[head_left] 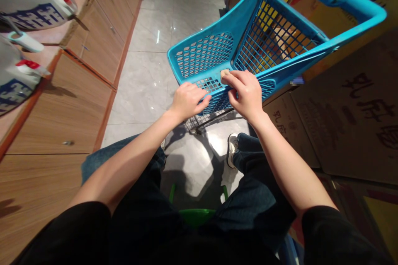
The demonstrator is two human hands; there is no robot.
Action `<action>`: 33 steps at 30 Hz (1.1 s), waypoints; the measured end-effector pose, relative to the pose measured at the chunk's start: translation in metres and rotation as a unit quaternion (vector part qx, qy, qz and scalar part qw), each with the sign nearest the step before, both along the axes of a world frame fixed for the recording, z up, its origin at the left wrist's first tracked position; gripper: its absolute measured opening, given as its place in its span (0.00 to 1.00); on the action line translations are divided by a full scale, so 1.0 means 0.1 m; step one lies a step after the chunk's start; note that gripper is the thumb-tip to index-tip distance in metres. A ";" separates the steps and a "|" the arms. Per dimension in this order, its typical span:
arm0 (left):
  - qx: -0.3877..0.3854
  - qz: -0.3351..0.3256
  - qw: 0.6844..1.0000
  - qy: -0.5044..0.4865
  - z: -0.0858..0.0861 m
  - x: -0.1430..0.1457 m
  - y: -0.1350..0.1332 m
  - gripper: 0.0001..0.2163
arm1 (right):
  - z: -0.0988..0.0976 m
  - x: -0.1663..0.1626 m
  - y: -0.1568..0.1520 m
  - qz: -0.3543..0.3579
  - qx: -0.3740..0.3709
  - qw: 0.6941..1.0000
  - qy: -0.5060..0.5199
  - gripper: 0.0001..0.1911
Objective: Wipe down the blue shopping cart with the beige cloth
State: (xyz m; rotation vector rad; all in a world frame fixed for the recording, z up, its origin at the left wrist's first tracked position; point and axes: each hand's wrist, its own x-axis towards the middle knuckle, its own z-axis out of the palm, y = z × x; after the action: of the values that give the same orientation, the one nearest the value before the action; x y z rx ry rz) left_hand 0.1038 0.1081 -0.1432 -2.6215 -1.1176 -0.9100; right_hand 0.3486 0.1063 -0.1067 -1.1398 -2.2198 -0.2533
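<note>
A blue plastic shopping cart (199, 75) stands in front of me, its handle up at the right. My left hand (188, 100) is closed over the near rim of its basket, with the fingertips hidden inside. Above the same side, my right hand (247, 93) pinches a small pale beige piece (224, 75), perhaps a sponge or folded cloth; its kind is unclear. That piece is over the inside of the basket; whether it touches the plastic cannot be made out. A gridded flap (267, 37) closes the handle end of the basket.
Wooden cabinets (59, 112) line the left, with large white-and-blue containers (34, 0) with taps on top. Stacked cardboard boxes (348, 103) stand at the right. Pale floor tiles (146, 74) run between. Below me shows part of a green seat (197, 216).
</note>
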 end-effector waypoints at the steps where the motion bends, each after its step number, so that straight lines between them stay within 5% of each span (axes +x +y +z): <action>1: 0.002 0.000 1.000 -0.001 0.00 0.00 0.00 0.21 | 0.01 0.02 0.01 -0.009 -0.003 1.000 0.002 0.27; 15: 0.048 0.002 0.999 0.012 0.00 0.01 0.00 0.22 | -0.02 0.02 0.01 -0.004 -0.013 1.000 -0.016 0.28; 33: 0.007 0.000 1.000 0.000 0.01 0.01 0.00 0.23 | -0.02 0.15 0.06 -0.030 0.008 0.999 0.022 0.27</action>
State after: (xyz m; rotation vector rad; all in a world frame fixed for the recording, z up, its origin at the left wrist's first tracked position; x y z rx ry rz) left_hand 0.1052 0.1083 -0.1426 -2.6098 -1.1085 -0.9151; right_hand 0.3639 0.1124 -0.1082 -1.1936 -2.1439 -0.2681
